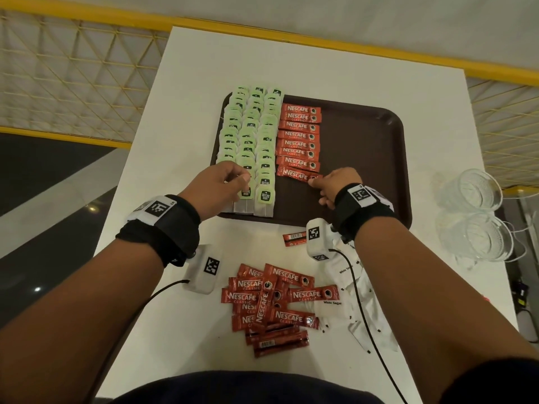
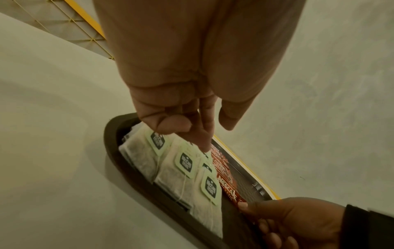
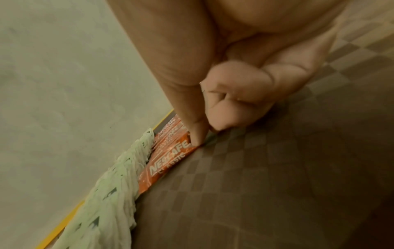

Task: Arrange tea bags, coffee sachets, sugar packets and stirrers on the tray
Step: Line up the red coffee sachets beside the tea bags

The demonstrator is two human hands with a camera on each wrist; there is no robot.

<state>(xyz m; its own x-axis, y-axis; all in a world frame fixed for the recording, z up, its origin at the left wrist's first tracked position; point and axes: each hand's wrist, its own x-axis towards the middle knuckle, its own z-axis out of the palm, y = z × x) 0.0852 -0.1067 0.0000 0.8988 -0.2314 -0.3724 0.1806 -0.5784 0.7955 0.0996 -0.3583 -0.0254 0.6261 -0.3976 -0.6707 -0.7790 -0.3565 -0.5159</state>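
Observation:
A brown tray (image 1: 364,147) holds three columns of tea bags (image 1: 250,132) with green tags and one column of red coffee sachets (image 1: 299,135). My left hand (image 1: 230,179) hovers over the nearest tea bags (image 2: 170,168). One extended finger touches their tags and the other fingers are curled. My right hand (image 1: 316,185) pinches the right end of the nearest sachet (image 1: 294,174), which lies on the tray. In the right wrist view the thumb (image 3: 196,138) presses that sachet (image 3: 168,160) down beside the tea bags (image 3: 119,176). No stirrers are in view.
On the white table in front of the tray lie a pile of loose coffee sachets (image 1: 274,298), one single sachet (image 1: 293,239) and white sugar packets (image 1: 350,290). Glass bowls (image 1: 472,217) stand at the right edge. The tray's right half (image 3: 255,185) is bare.

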